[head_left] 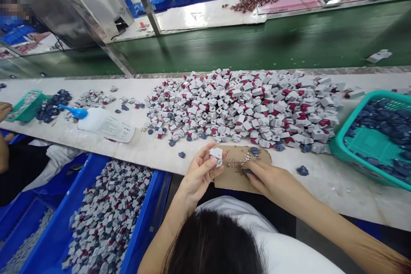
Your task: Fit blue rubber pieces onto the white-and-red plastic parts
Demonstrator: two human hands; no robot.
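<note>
My left hand (203, 172) is closed on a small white plastic piece (216, 153), held up over the left part of a brown cardboard sheet (229, 180). The fingers of my right hand (265, 175) point down at the cardboard and pinch a small dark blue piece (247, 171), partly hidden by them. Beside those fingertips lie tiny shiny metal bits (236, 164), too small to name. Another dark blue piece (255, 151) rests at the sheet's far edge. Just beyond is a big heap of white and dark red plastic pieces (240, 107).
A teal basket (340, 141) of dark blue pieces stands at right. To the left lie a white bottle with a blue nozzle (102, 123) and a green basket (32, 113). A blue bin (77, 180) of pieces sits below the table edge. A co-worker's hand (4, 110) shows at far left.
</note>
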